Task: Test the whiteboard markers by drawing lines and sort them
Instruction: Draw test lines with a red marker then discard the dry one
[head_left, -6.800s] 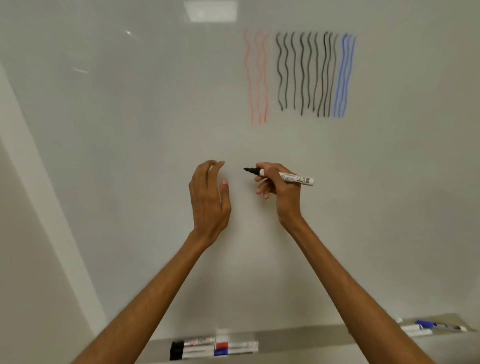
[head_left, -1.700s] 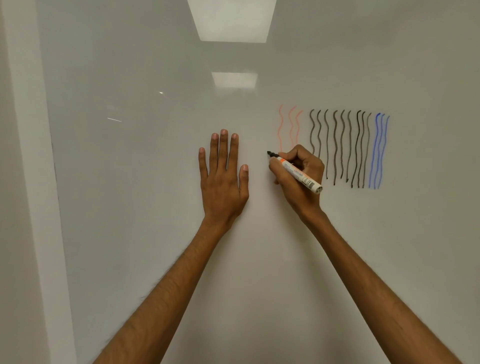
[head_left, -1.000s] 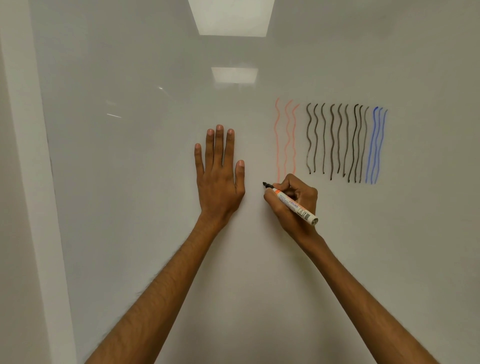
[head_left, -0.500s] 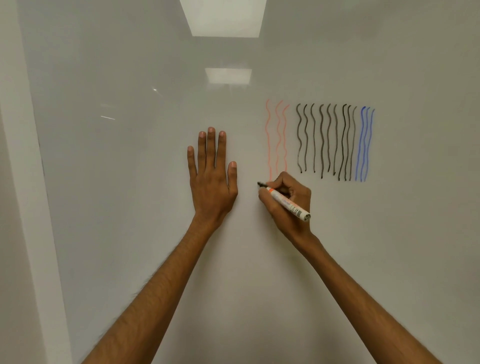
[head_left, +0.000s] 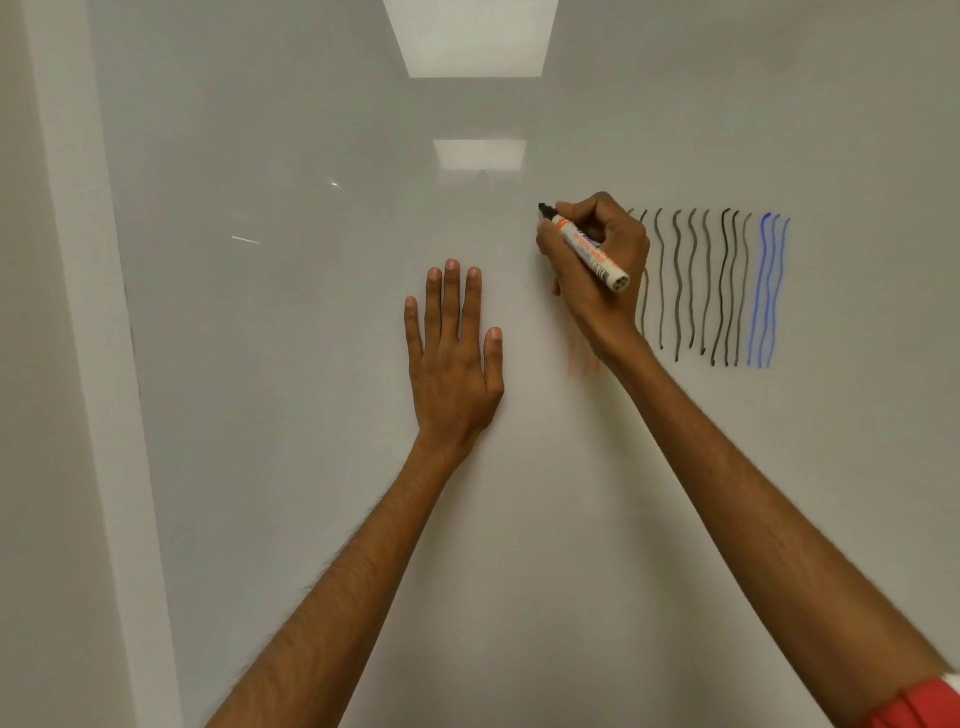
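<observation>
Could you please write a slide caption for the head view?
Right hand holds a marker at the whiteboard beside wavy test lines; left hand rests flat.

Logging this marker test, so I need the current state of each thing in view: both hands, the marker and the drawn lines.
marker: uncapped, tip at the whiteboard, contact unclear.
right hand: fingers grip the marker.
left hand: flat on the whiteboard, fingers straight.
red lines: faint, mostly hidden behind the right hand.
black lines: drawn, leftmost partly hidden.
blue lines: drawn, fully visible.
</observation>
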